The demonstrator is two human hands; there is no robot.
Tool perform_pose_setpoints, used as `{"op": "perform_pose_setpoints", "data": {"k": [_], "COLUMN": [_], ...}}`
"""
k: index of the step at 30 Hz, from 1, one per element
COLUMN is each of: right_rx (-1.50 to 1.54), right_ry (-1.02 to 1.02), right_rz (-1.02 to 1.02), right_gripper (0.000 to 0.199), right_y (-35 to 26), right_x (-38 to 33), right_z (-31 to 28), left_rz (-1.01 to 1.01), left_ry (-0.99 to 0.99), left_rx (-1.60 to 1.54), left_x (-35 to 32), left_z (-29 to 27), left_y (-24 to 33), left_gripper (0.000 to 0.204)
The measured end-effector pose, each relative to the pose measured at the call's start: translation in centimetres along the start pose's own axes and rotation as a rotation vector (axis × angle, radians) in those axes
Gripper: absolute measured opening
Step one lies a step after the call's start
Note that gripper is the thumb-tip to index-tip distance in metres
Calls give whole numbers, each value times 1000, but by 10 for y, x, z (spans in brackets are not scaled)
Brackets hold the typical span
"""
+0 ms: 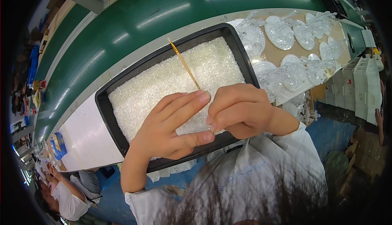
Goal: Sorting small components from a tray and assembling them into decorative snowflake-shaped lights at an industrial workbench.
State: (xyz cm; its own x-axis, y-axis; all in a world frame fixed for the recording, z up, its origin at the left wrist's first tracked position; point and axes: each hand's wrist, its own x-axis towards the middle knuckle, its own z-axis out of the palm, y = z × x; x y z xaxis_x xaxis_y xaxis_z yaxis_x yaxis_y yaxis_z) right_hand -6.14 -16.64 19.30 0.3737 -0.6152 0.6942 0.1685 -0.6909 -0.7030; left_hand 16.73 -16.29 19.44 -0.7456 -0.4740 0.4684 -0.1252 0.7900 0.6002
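Note:
My left hand (169,123) is over a black tray (107,114) filled with clear, glittering granules (149,90). Its fingers are stretched out, and the thumb stands apart from the index finger. A slim paintbrush (184,64) with a yellow handle points away across the tray, its pale tip over the far rim. The brush's near end meets my left fingertips; whether they grip it I cannot tell. Close beside, my right hand (243,108) is closed, thumb and fingertips pinched together near my left thumb tip. Anything inside that pinch is hidden or too small to make out.
Clear plastic ornaments with round discs (279,33) cover a brown board (267,53) on the right. A green conveyor belt (163,14) curves past behind the tray. White crates (351,86) stand at far right. Another person (73,196) sits at lower left.

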Motion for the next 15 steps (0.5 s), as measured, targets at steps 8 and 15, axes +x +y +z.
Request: {"op": "perform_pose_setpoints", "data": {"k": [8,15], "right_rx": [-3,-8], "right_ry": [0,10], "right_rz": [-5,-7], "right_gripper": [27,29], "right_y": [0,0], "right_x": [-1,-2], "right_z": [-1,0], "left_rz": [-30,-32], "left_ry": [78,50], "left_rx": [-112,-163], "left_x": [2,2], "left_z": [5,5], "left_y": [2,1], "left_gripper": [51,55]}}
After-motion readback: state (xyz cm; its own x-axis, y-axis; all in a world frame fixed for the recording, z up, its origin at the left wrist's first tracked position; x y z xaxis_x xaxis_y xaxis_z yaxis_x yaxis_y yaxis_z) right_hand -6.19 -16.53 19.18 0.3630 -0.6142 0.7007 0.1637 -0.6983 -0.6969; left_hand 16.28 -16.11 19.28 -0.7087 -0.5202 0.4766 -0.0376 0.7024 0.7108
